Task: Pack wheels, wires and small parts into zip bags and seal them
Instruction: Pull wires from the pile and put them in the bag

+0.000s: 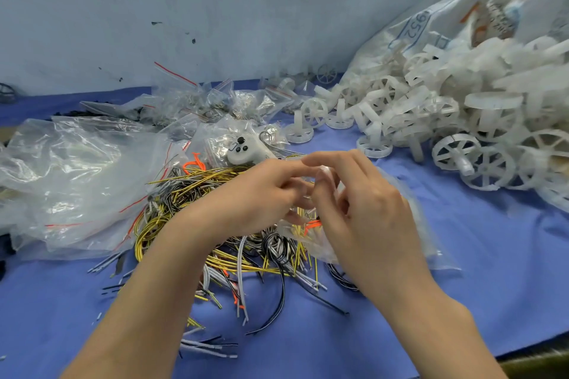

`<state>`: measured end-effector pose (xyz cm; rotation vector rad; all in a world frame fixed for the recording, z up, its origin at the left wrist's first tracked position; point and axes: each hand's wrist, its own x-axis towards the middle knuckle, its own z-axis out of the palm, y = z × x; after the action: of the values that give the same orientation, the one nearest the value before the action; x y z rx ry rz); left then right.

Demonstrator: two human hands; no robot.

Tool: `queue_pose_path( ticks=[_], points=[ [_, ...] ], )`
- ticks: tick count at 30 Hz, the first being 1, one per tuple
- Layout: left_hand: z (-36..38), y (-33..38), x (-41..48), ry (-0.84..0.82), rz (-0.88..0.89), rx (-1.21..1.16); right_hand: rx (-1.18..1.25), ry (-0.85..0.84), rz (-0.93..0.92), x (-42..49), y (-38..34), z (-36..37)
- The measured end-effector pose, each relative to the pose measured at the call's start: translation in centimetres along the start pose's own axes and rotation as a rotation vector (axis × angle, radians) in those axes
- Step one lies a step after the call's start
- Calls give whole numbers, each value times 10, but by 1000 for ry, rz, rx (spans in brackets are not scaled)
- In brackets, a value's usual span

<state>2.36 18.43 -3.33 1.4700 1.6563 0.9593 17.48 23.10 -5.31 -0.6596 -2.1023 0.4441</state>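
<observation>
- Far left: loose heap of empty zip bags [77,181] on the blue table [462,301]; bare cloth only near the front edge.
- Centre: wire pile [221,224] under both hands.
- Left hand [258,194] and right hand [363,209] close together, both pinching a clear zip bag [409,224] with wires inside. Looks like filling or sealing; next is pressing the zip shut.
- Right: wheels [431,120] spill from a sack, crowding that side.

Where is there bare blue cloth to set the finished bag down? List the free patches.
Bare blue tablecloth lies right of the right hand, below the white plastic wheel pile. Another patch lies near left, under the crumpled clear plastic bags. The yellow, black and white wire tangle crowds the centre.
</observation>
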Motion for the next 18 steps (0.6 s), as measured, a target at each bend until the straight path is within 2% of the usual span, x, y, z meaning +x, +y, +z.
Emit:
queue_pose_path(
  ticks=[2,4,7,14,18],
  points=[
    [-7,-1,-2,64,11,-20,4,12,-2,0,0,0],
    [-16,0,-6,197,43,-17,3,21,-2,0,0,-1],
    [-27,-4,-7,353,105,232,10,32,6,1,0,-2],
    [-13,-10,-3,219,32,489,50,14,29,1,-1,-1],
    [-8,-10,2,296,134,641,64,-50,50,-1,-3,3]
  ],
)
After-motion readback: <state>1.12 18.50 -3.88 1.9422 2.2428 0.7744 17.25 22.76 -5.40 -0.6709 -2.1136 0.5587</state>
